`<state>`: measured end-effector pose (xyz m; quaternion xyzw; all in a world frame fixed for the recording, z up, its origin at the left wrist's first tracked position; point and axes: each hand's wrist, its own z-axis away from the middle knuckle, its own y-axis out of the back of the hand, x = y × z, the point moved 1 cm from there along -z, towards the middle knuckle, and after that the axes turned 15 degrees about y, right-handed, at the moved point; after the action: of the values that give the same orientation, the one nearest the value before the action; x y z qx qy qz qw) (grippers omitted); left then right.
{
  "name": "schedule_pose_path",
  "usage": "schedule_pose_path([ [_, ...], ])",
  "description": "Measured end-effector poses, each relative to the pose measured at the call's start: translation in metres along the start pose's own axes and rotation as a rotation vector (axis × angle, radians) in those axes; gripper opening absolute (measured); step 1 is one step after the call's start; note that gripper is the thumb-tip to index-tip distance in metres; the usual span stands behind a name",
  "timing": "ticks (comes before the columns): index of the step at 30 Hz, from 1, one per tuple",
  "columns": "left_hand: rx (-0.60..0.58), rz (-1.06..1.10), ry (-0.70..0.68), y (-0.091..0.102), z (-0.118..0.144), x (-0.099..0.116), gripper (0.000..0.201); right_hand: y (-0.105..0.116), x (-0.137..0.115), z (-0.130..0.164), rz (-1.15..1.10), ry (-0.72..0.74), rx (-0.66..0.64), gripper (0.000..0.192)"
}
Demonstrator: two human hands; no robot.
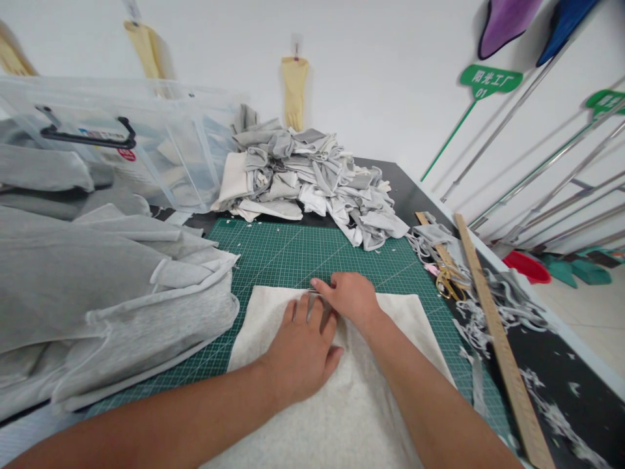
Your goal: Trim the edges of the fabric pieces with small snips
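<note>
Now, on the green cutting mat [278, 254], the cream cloth [351, 417] is covering the near, middle part, and both hands are meeting by the cloth's far edge! The left hand [305, 355] is lying palm-down on the cloth, fingers resting spread apart; the right hand [354, 299] is curling over that far edge just beside it, thumb pointing left, though whether it is pinching fabric we cannot tell. Over the mat's left side, a stack of grey fabric [97, 273] is sprawling, and beyond the mat's far left corner a clear plastic box [141, 153] is standing. Crumpled grey and white pieces [303, 176] are piling high along the mat's far edge, while by its right edge a long wooden ruler [498, 339] is lying, with gold-handled scissors [446, 286] and stringy scraps [517, 299] sitting near it
</note>
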<state>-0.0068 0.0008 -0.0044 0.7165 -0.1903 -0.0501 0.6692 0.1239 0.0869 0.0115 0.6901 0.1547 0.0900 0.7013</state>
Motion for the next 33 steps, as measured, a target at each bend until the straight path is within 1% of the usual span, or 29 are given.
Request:
schedule_pose_path([
  [5, 0.001, -0.007, 0.005, 0.0011, 0.0003, 0.0004, 0.054, 0.0002, 0.0006, -0.0001, -0.014, -0.019, -0.017, 0.065],
  [12, -0.004, -0.011, 0.004, 0.0022, 0.0003, -0.0001, 0.054, 0.0018, 0.0009, 0.0002, -0.011, -0.017, -0.004, 0.065],
  [25, -0.002, -0.016, -0.002, 0.0016, 0.0006, -0.0002, 0.055, -0.0033, 0.0040, -0.0005, -0.010, 0.004, 0.044, 0.065],
  [33, -0.007, -0.019, -0.001, 0.0015, 0.0004, 0.0005, 0.055, -0.0031, 0.0033, -0.0007, 0.002, 0.004, 0.043, 0.065],
])
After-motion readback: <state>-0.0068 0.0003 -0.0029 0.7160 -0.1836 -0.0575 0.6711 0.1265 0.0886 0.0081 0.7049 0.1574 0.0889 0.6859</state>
